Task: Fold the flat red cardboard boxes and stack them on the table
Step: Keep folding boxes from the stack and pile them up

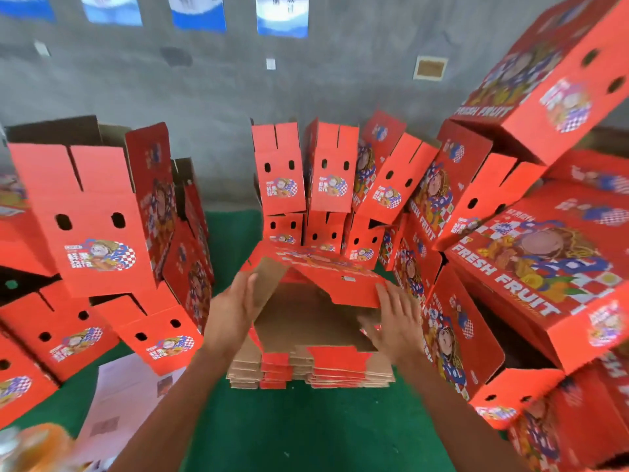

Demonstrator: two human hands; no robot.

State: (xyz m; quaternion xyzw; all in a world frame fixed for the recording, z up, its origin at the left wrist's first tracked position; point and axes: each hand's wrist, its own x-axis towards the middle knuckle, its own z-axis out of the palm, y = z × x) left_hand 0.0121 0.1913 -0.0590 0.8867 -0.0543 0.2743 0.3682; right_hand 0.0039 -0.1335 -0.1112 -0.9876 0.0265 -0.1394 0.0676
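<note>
Two hands frame the box I am working on: the half-opened red box (316, 281) sits between them, raised over the pile of flat boxes (311, 367) on the green worktop (306, 430). My left hand (235, 301) has its fingers (250, 284) straight and close together, pressed flat against the box's brown left flap. My right hand (396, 318) spreads its fingers (384, 296) fairly wide, touching the red front edge and the brown panel under it; I see no curl round the card on either side. Folded boxes (340, 189) stand stacked behind, with further stacks at my left (92, 216) and right (531, 260). Pale paper sheets (132, 393) lie at lower left.
</note>
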